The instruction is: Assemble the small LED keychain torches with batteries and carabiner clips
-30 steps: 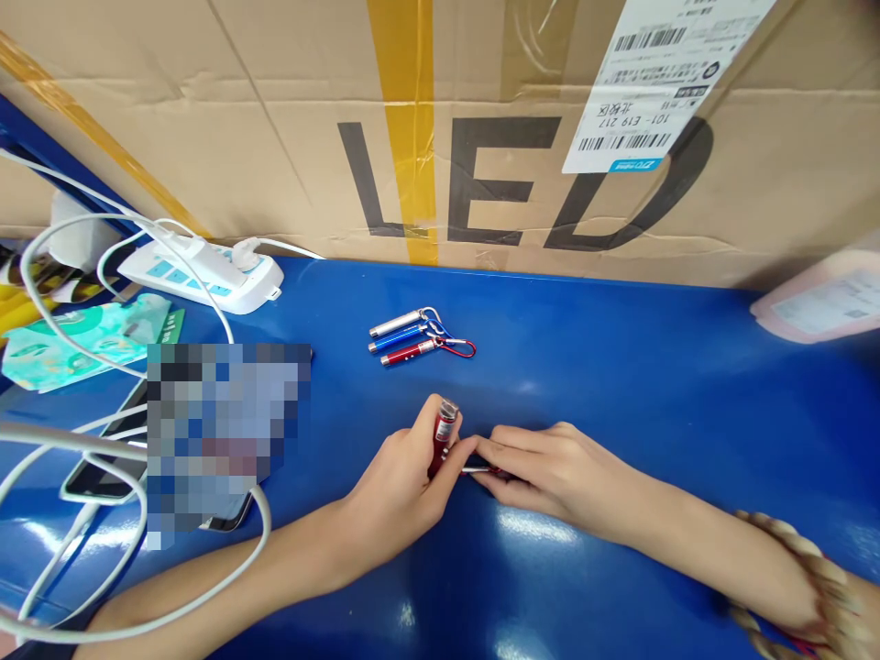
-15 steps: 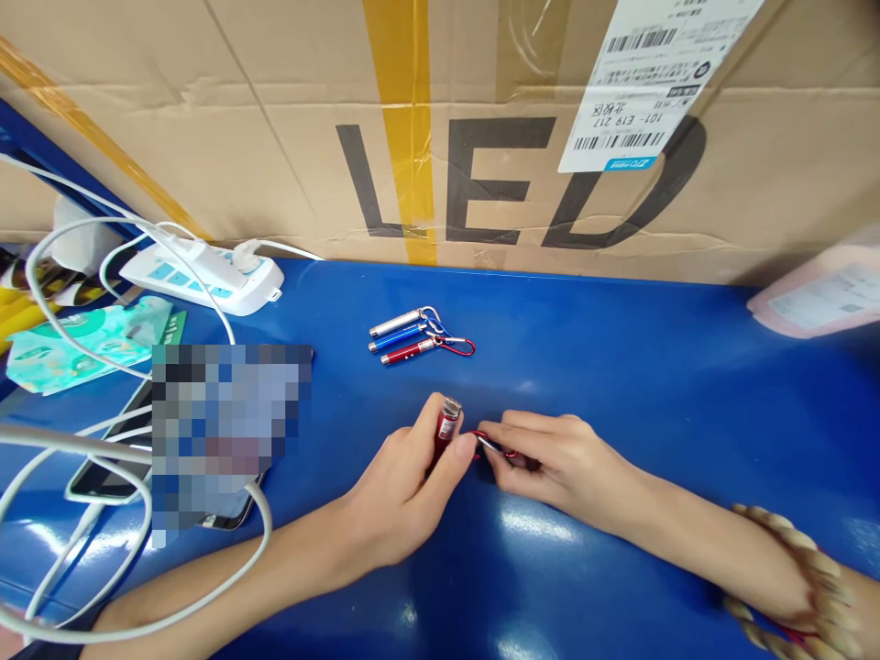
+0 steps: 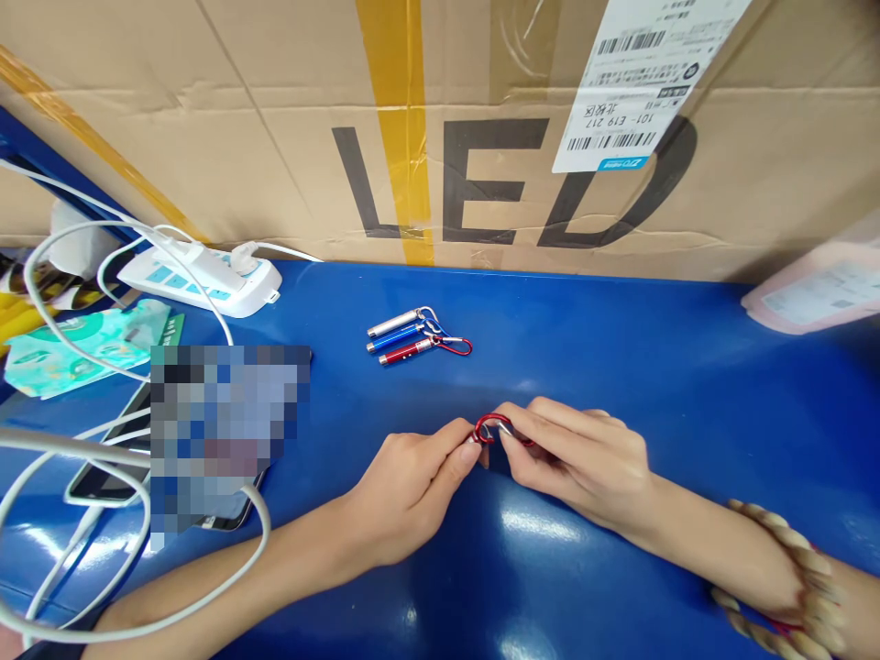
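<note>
My left hand [image 3: 419, 486] is closed, thumb and forefinger pinching the ring end of a red keychain flashlight whose body is hidden inside the fingers. Joined at that end is a red carabiner [image 3: 487, 419] with a silver gate. My right hand [image 3: 577, 449] pinches the carabiner's other side between thumb and fingers. Beyond the hands, three more small keychain flashlights lie side by side on the blue table: a silver one [image 3: 393, 324], a blue one [image 3: 394, 339] and a red one [image 3: 404, 352], their carabiners pointing right.
A large cardboard box [image 3: 275, 137] stands along the back of the blue table [image 3: 619, 357]. To the left are a white power strip [image 3: 199, 280], looping white cables, a green tissue pack [image 3: 89, 344] and a pixelated device [image 3: 230, 431]. A pinkish bottle [image 3: 811, 289] stands at right.
My left hand has turned, so the red flashlight's silver tip no longer shows above it. The red carabiner now stands up between both hands, and my right hand has shifted slightly right.
</note>
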A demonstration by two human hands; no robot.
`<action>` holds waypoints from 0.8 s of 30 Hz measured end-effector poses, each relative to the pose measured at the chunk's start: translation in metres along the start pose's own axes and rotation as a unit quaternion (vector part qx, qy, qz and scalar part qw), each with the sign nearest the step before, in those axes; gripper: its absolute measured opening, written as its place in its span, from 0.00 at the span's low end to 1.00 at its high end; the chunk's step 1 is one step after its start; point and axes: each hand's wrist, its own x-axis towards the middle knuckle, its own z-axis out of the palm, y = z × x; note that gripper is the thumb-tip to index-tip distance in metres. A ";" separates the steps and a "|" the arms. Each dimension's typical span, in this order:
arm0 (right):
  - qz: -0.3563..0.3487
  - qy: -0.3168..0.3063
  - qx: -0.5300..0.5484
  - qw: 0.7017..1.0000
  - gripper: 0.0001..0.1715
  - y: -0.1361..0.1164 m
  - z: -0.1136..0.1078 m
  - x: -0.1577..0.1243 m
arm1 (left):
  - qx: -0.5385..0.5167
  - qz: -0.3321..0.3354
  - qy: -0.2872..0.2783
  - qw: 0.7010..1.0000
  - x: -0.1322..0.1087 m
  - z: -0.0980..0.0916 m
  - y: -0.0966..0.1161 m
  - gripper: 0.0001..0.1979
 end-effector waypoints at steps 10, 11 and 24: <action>-0.003 -0.003 -0.014 1.000 0.06 0.000 0.001 -0.001 | 0.013 0.008 -0.004 1.000 -0.001 0.000 0.001 0.13; -0.003 -0.002 -0.013 1.000 0.06 0.000 0.002 -0.001 | 0.012 0.009 -0.001 1.000 -0.001 0.001 0.001 0.13; 0.131 -0.182 0.125 0.966 0.17 0.020 0.002 0.002 | 0.189 -0.038 0.150 0.970 0.009 -0.007 -0.002 0.09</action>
